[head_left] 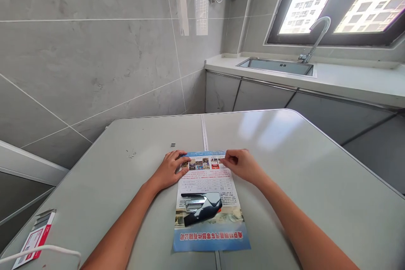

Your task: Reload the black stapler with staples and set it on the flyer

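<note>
A printed flyer (207, 242), blue at both ends and upside down to me, lies flat on the table. My left hand (171, 169) rests open on its far left edge, fingers stretched over the row of small photos. At the far right corner, my right hand (243, 165) is closed in a pinch with the fingertips on the sheet. What the pinch holds, if anything, is too small to make out. A black stapler (207, 210) lies on its side across the flyer's lower half, its arms apart. Just beyond my left hand is a short staple strip (173, 144).
Loose staples (130, 153) are scattered on the pale table (272, 215) left of the flyer. A red-and-white packet (35, 238) and a white cable (60, 249) lie at the near left. Beyond the table stand a tiled wall and a counter with a sink (278, 66).
</note>
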The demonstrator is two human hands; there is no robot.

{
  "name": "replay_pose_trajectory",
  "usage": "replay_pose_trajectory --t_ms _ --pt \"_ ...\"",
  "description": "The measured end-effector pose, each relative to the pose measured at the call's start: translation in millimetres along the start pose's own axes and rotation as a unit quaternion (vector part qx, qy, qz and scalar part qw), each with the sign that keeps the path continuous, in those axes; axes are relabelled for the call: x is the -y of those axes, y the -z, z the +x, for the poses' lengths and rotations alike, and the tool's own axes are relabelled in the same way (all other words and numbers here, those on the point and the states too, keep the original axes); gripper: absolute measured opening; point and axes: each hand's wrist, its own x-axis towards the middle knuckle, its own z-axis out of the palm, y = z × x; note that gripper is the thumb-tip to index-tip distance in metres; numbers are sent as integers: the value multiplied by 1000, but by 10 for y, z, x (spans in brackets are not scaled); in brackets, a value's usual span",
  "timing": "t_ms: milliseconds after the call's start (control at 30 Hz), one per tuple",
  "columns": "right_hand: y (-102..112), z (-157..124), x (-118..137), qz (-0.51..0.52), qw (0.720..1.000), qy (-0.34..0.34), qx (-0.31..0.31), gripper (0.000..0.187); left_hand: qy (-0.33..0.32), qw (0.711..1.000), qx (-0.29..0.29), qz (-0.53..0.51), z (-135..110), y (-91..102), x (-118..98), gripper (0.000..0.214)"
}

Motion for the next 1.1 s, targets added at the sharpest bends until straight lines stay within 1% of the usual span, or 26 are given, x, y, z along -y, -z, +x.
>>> replay_pose_trajectory --t_ms 33,67,100,133,167,200,233,300,367,467,600,667,733,800,867,933,967,1000,1033,1100 --pt "-35 -28 78 27 996 81 10 26 0 1000 1 2 -3 2 -6 34" --pt "-84 -64 154 51 984 163 45 25 1 1000 3 4 -7 8 -13 36" --pt "-145 -103 224 64 966 236 88 29 1 1000 6 4 -11 17 -20 38" --pt "-216 -143 284 63 945 293 129 38 0 1000 10 3 -16 28 -28 41" --pt "-294 -180 331 52 927 335 161 46 -1 1000 15 1 -21 41 -34 44" --pt "-373 -212 364 34 913 364 183 51 -2 1000 20 -2 -25 55 -38 46" --pt "-448 -238 384 14 903 382 196 54 -4 1000 24 -5 -28 67 -41 48" --pt "-567 -273 399 -20 894 399 204 55 -7 1000 28 -9 -32 86 -43 51" --pt "-630 -295 402 -32 896 395 200 51 -6 1000 29 -8 -30 92 -42 52" --pt "-634 -316 414 -1 916 358 181 43 1 1000 26 -3 -27 85 -37 50" --pt "-578 -284 397 75 950 275 126 47 1 1000 28 5 -28 73 -30 48" --pt "-556 -230 344 109 962 228 100 42 -3 1000 28 8 -27 65 -30 49" --pt "-547 -157 266 154 969 175 80 33 -10 1000 24 9 -20 53 -29 46" --pt "-550 -81 183 229 965 113 61 30 -8 1000 14 1 -10 35 -20 41" --pt "-558 -20 113 328 942 48 59 39 15 1000 -19 -3 1 20 9 34" --pt "-561 14 64 395 915 7 80 50 54 996 -73 7 6 13 68 30" --pt "-558 21 48 399 913 2 84 53 73 992 -100 19 5 13 106 29" --pt "-554 23 37 384 920 10 80 54 90 988 -121 33 2 15 148 29" --pt "-548 19 33 352 933 30 67 52 104 985 -134 45 -3 17 190 31" --pt "-541 -1 42 264 961 81 23 43 119 982 -132 65 -14 18 262 36"
